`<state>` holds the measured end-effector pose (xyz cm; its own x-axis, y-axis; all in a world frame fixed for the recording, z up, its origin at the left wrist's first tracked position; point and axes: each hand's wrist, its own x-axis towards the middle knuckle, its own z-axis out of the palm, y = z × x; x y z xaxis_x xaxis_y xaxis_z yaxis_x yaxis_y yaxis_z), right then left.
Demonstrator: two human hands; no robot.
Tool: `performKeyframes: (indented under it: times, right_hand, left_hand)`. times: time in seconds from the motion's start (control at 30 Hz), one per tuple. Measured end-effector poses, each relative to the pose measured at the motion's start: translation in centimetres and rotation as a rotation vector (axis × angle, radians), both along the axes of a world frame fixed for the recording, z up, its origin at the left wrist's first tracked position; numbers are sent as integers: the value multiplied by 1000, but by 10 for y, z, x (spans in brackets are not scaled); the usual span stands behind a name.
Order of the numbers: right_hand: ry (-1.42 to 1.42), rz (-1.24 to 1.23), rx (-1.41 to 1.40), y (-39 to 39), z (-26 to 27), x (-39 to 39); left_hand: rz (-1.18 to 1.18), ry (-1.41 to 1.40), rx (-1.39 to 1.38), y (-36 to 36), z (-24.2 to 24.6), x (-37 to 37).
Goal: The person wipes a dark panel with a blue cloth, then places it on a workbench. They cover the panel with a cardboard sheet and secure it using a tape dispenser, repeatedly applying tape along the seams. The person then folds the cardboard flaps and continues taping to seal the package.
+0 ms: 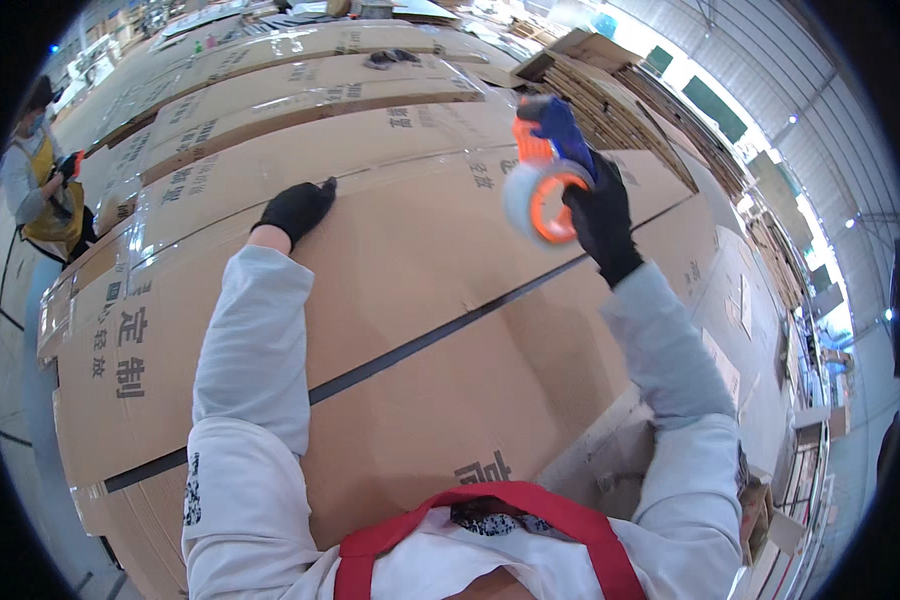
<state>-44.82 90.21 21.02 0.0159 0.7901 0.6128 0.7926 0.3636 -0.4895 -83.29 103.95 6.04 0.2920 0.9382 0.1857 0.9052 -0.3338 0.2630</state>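
My left hand point(296, 211), in a black glove, rests on a large flat cardboard box point(420, 225) beside a seam with clear tape along part of it. My right hand point(606, 214), also gloved in black, grips an orange and blue tape dispenser point(559, 124) above the box. The dispenser carries a roll of clear tape point(525, 201), slightly blurred. Across the box, below both hands, a dark gap point(435, 341) runs diagonally between cardboard panels. The box bears printed writing.
Other long taped boxes point(270, 90) lie beyond. At upper right rises a stack of cardboard sheets point(600, 97). A person in a yellow apron point(49, 180) stands at the far left holding something partly orange. A pale grey surface point(742, 300) lies to the right.
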Motion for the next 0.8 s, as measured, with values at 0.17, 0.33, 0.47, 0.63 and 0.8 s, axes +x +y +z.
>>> performKeyframes:
  times: [0.17,0.33,0.47,0.63,0.8]
  right_hand:
    - [-534,-23,-92,41,-37,-59]
    - [-131,130,-332,37,-28,-44]
    - [616,457,-912,34,-22,-33]
    - [983,744,-993,31,-33,-54]
    - [776,693,-622,34,-46,-94]
  left_hand:
    - [-16,-190,2,-29,29,7]
    - [153,-173,-134,-29,28,10]
    - [70,-70,-189,-16,20,3]
    - [-104,-252,-56,-22,29,9]
    - [-126,-852,-189,-42,72,30]
